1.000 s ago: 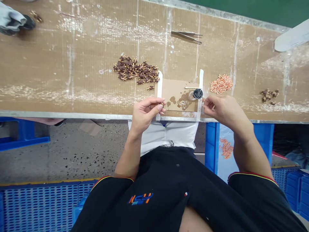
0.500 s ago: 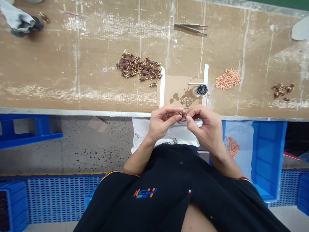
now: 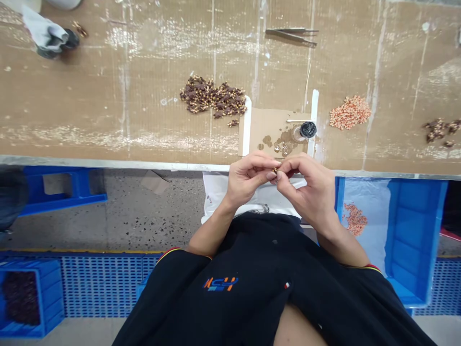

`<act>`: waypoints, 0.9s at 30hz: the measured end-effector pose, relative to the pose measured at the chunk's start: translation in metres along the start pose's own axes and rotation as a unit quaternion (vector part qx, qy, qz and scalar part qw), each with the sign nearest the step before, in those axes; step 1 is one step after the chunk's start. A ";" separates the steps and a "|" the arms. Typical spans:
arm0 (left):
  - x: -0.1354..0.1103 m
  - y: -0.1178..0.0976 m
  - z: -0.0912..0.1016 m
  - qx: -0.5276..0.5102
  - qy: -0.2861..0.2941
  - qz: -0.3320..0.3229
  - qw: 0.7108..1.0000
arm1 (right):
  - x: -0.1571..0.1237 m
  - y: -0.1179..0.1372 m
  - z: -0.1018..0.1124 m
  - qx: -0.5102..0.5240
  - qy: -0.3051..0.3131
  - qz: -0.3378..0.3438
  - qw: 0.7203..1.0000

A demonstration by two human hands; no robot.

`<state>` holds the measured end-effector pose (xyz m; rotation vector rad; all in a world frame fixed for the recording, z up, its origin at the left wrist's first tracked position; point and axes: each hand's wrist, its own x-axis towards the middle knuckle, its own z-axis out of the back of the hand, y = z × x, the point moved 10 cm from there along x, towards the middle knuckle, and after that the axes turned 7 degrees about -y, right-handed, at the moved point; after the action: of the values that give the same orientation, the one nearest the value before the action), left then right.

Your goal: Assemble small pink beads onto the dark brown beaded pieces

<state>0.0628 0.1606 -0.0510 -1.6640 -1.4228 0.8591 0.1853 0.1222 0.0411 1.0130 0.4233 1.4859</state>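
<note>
My left hand (image 3: 250,177) pinches a small brown-and-gold piece (image 3: 274,170) between thumb and fingers, just off the table's front edge. Closed as well, my right hand (image 3: 308,185) meets it there with thumb and forefinger at the same piece, which the fingertips mostly hide. Beyond the hands lies a cardboard pad (image 3: 264,125) with wet spots, bordered by white strips. On its right side stand a small jar with a black lid (image 3: 308,129) and a cotton swab (image 3: 298,120). A heap of brown-and-gold pieces (image 3: 212,98) lies left of the pad, small orange-and-white pieces (image 3: 350,113) to the right.
Tweezers (image 3: 291,34) lie farther back on the table. More brown-and-gold pieces (image 3: 440,129) are at the far right, and a grey-white glove (image 3: 48,33) is at the far left. Below the table edge, a blue crate (image 3: 414,230) holds orange pieces on a white sheet.
The view has shifted slightly, so the table things appear farther right. My fingertips have closed in more around the small piece, and less of it shows. Both hands stay together at the table edge.
</note>
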 end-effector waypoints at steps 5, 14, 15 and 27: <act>0.000 0.005 -0.002 0.001 0.004 0.021 1.000 | -0.002 -0.004 0.000 -0.005 0.007 -0.009 1.000; 0.001 0.009 -0.003 0.000 0.027 0.041 0.999 | 0.000 -0.003 0.001 0.008 0.025 -0.002 1.000; 0.001 0.008 -0.004 0.002 0.032 0.042 0.999 | 0.000 -0.003 0.001 0.008 0.029 -0.003 1.000; 0.000 -0.003 0.003 0.045 0.018 0.066 0.997 | 0.002 0.004 0.000 -0.018 0.103 0.012 0.994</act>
<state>0.0587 0.1615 -0.0497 -1.7107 -1.2432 0.9465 0.1831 0.1229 0.0445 0.8431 0.5306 1.6216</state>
